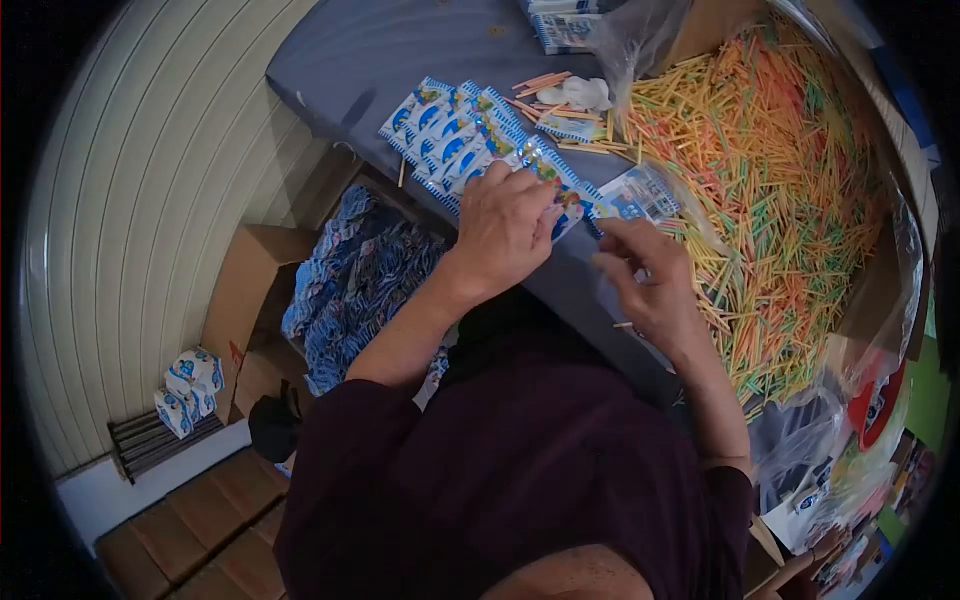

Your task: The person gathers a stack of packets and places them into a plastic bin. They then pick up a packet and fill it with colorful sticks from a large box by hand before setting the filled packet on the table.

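my left hand [505, 225] curled over printed sachets [455, 142], prob steadying them | right hand [657, 290] half-curled alongside, can't tell if pinching

- A pale wall [120, 200] with long lines stands on the left.
- The worktop [340, 55] looks grey.
- A dark rack [150, 447] with bars sits by the wall.
- Soft light makes the wall shine.
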Available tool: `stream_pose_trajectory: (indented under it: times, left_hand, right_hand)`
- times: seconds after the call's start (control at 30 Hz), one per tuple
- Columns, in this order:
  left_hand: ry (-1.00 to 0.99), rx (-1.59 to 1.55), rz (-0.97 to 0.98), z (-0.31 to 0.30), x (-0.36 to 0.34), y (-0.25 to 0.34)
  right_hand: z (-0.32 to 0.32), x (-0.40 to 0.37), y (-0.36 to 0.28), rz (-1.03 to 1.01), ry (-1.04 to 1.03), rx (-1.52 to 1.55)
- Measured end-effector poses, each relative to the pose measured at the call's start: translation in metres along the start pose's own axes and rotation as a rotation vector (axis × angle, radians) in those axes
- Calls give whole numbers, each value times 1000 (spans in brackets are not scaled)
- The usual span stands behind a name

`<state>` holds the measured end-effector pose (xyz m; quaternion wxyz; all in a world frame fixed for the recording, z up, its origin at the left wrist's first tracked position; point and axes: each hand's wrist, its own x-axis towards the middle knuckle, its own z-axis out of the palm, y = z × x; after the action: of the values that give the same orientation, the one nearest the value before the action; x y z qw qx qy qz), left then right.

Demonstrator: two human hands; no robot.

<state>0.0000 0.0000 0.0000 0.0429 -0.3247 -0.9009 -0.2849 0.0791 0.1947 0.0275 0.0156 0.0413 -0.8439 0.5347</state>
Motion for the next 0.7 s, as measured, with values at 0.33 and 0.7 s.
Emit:
stream_pose_trajectory:
  times: [0.33,0.7]
  left_hand:
    - [233,13,-382,-83,39,-166]
    - [-221,-169,-371,-64,78,-185]
  right_hand:
    - [61,38,8,-29,-61,-162]
    - [74,65,13,24,7,-188]
